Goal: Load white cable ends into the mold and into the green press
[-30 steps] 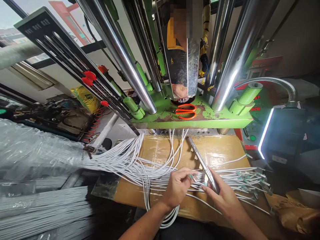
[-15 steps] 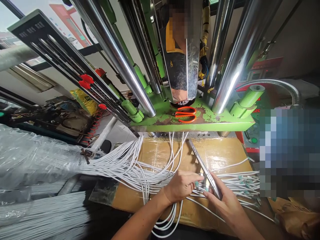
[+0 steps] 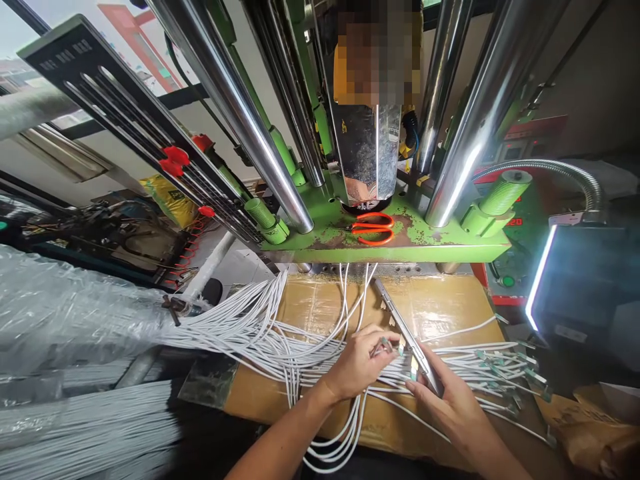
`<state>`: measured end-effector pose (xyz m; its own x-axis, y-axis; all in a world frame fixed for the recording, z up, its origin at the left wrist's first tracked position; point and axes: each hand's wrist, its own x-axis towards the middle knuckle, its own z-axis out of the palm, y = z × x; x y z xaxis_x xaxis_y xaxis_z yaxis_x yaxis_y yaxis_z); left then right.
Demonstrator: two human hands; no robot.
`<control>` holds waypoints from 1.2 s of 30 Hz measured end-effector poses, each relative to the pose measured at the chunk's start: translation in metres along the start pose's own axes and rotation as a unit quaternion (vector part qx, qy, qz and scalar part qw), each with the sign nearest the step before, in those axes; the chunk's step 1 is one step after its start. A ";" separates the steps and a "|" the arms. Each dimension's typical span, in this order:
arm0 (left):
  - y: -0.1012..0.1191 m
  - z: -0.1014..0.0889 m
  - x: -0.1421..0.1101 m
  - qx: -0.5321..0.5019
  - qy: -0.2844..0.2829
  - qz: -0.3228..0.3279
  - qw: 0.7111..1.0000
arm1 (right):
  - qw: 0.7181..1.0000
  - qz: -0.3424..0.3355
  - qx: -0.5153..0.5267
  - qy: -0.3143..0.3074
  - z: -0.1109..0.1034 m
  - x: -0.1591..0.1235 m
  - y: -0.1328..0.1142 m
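Carefully, the left hand (image 3: pixel 356 365) pinches closed on a small cable tip (image 3: pixel 385 347), good hold for such light, floppy white cables (image 3: pixel 260 333), while beside it the right hand (image 3: pixel 447 393) curls against a steel bar (image 3: pixel 407 337), grip unclear.

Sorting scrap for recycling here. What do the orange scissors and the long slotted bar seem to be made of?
The scissors have glossy orange handles, likely moulded plastic, and thin dark blades, probably steel. The slotted bar in the right hand looks like bare metal, with a bright sheen along its edge; steel or aluminium, the look leaves that open.
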<state>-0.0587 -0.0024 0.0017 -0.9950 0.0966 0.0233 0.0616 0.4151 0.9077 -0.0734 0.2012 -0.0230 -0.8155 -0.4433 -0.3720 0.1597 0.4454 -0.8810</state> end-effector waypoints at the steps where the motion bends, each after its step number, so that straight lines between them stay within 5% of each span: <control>1: 0.003 -0.004 -0.002 -0.025 -0.006 -0.033 0.999 | 1.000 -0.001 0.005 0.000 0.000 0.000 0.001; 4: 0.006 -0.010 -0.007 -0.098 0.006 -0.076 0.992 | 1.000 -0.003 0.009 0.004 -0.001 0.001 0.006; 6: 0.001 -0.009 -0.010 -0.182 0.072 -0.105 0.975 | 1.000 0.002 0.004 -0.001 -0.002 0.001 0.007; 9: -0.008 -0.005 -0.010 -0.375 0.161 -0.173 0.896 | 1.000 0.017 -0.003 -0.001 -0.003 0.002 0.006; 11: -0.011 -0.006 -0.009 -0.467 0.157 -0.189 0.849 | 1.000 0.022 -0.005 0.002 -0.004 0.003 0.004; 15: -0.009 -0.014 -0.003 -0.533 0.119 -0.187 0.817 | 1.000 0.020 -0.005 0.008 -0.005 0.003 0.001; 18: -0.005 -0.021 0.003 -0.495 0.127 -0.210 0.833 | 1.000 0.021 0.002 0.015 -0.005 0.003 0.000; 20: -0.001 -0.023 0.007 -0.423 0.094 -0.205 0.878 | 1.000 0.017 0.008 0.014 -0.005 0.003 0.000; 23: 0.002 -0.023 0.011 -0.208 0.026 -0.101 0.973 | 1.000 0.007 0.009 0.012 -0.005 0.003 0.002; 25: 0.000 -0.019 0.014 -0.054 0.010 0.006 0.998 | 1.000 0.008 0.009 0.005 -0.005 0.003 0.004; 30: -0.016 -0.009 0.018 0.131 0.041 0.163 0.977 | 1.000 0.012 0.014 -0.014 -0.005 0.005 0.007; 36: -0.025 -0.006 0.020 0.180 0.043 0.210 0.960 | 1.000 -0.013 0.006 -0.014 -0.004 0.003 0.008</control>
<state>-0.0808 -0.0158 -0.0179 -0.8786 0.2556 0.4034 0.4660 0.6436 0.6071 -0.0769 0.2059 -0.0302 -0.8040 -0.4753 -0.3573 0.1467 0.4238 -0.8938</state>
